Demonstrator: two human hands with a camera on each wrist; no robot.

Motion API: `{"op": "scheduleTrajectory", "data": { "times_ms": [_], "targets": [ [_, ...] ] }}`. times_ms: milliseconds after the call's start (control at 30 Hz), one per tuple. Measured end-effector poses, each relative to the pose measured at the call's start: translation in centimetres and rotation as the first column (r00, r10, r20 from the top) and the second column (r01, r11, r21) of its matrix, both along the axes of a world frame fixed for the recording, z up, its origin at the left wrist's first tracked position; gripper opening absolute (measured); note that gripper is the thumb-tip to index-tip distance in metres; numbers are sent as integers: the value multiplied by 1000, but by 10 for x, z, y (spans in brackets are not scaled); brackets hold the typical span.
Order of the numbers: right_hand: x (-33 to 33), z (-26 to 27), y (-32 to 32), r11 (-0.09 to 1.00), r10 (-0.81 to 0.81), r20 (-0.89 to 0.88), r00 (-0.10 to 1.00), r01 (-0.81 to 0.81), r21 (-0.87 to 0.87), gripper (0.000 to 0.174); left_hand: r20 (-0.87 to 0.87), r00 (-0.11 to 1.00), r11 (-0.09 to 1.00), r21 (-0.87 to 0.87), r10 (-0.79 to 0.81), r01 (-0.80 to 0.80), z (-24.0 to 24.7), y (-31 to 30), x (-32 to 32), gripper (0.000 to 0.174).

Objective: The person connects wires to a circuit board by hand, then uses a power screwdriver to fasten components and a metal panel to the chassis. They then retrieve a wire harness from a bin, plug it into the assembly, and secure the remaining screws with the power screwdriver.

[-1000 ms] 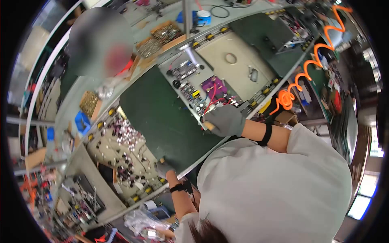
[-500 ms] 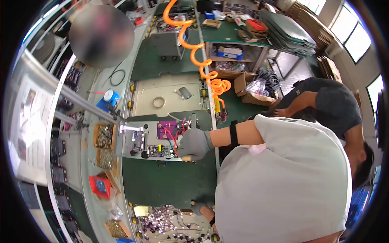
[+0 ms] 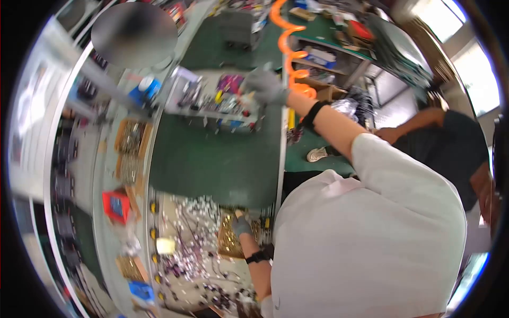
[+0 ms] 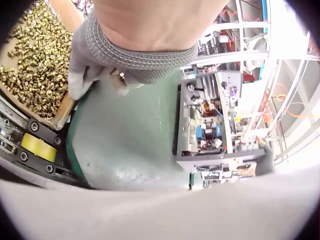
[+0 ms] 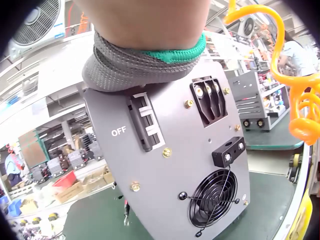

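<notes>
In the head view my gloved left hand (image 3: pixel 242 225) reaches over a box (image 3: pixel 225 250) of brass screws. The left wrist view shows a grey finger beside that box's wall, with the screws (image 4: pixel 37 67) heaped inside; a brass glint lies by the bare thumb tip, and I cannot tell whether it is pinched. My gloved right hand (image 3: pixel 265 87) grips the edge of an open grey equipment case (image 5: pixel 117 155). In the right wrist view the hand hooks over the panel's top edge, fingertips hidden; the panel bears "OFF", a switch and a fan (image 5: pixel 215 197).
The case stands on a green board (image 3: pixel 212 164) on a roller line. Loose small parts (image 3: pixel 185 244) lie in front of it. More boxes (image 3: pixel 130 138) and a red bin (image 3: pixel 116 206) line the left bench. An orange coiled hose (image 3: pixel 289 47) hangs near the right arm. Another person crouches at right.
The head view has turned. The green board and case have moved farther along the line, with my right hand still on the case. My left hand has moved to the screw box.
</notes>
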State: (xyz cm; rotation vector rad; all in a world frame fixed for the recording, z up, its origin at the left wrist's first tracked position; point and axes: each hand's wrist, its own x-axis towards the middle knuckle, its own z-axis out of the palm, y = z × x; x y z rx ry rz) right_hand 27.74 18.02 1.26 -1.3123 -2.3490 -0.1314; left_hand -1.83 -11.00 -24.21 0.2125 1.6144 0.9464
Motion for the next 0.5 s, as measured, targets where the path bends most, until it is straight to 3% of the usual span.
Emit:
{"op": "scheduleTrajectory", "data": {
  "times_ms": [33, 67, 100, 133, 167, 200, 233, 267, 333, 400, 467, 500],
  "targets": [
    [12, -9, 21, 992, -77, 128, 989, 63, 113, 30, -67, 997, 999, -2, -38, 38, 23, -1, 2, 46],
    [17, 8, 33, 992, -124, 220, 968, 122, 22, 33, -20, 997, 996, 56, 72, -71, 17, -7, 2, 49],
    [37, -17, 57, 972, -152, 156, 976, 119, 205, 40, -20, 991, 988, 79, 131, -129, 3, -16, -1, 50],
    [69, -45, 88, 966, -222, 272, 936, 173, 191, 44, -215, 975, 999, 20, 52, -49, -26, -30, -10, 49],
    [78, -49, 98, 966, -228, 205, 952, 195, 172, 46, -162, 974, 988, 29, 157, -155, -2, -36, -10, 45],
    [76, -42, 98, 936, -352, 316, 881, 338, 101, 47, -108, 962, 967, 45, 253, -249, 27, -42, -8, 41],
    [72, -39, 101, 885, -458, 87, 885, 462, -47, 49, -118, 948, 955, 20, 295, -295, 38, -50, -9, 41],
    [70, -35, 107, 806, -582, -124, 804, 551, -214, 52, -68, 931, 933, -8, 359, -361, 44, -51, -9, 37],
    [69, -27, 121, 695, -684, -92, 723, 609, -382, 57, -24, 905, 904, -44, 425, -426, 44, -59, -9, 32],
    [73, -33, 140, 658, -693, -68, 718, 591, -467, 59, 59, 907, 909, -51, 416, -414, 34, -71, -5, 25],
    [80, -40, 156, 630, -715, -12, 699, 637, -443, 60, 45, 900, 900, -69, 434, -431, 26, -73, 8, 25],
    [89, -45, 166, 628, -693, -103, 713, 527, -573, 60, -99, 948, 946, -90, 302, -310, -1, -83, 12, 25]
  ]
}}
